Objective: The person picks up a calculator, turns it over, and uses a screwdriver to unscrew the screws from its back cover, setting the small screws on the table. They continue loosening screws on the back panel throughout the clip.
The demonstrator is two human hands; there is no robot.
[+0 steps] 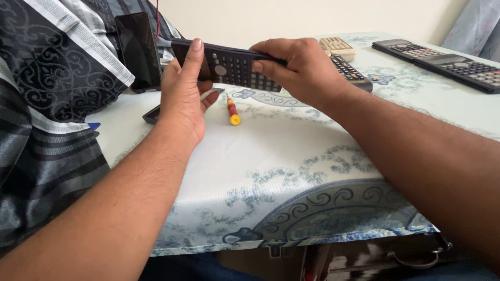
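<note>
Both of my hands hold a dark scientific calculator (234, 66) in the air above the table, keys facing me. My left hand (183, 93) grips its left end, thumb up along the edge. My right hand (304, 67) clasps its right end from above. Just below the calculator a small red and yellow screwdriver (232, 111) lies on the patterned tablecloth (291, 151). A dark flat cover piece (152, 114) lies partly hidden behind my left hand.
A black phone (138, 49) leans on dark patterned fabric (57, 78) at the left. A remote control (350, 70) and a beige device (338, 48) lie behind my right hand. Two more calculators (442, 60) sit at the far right.
</note>
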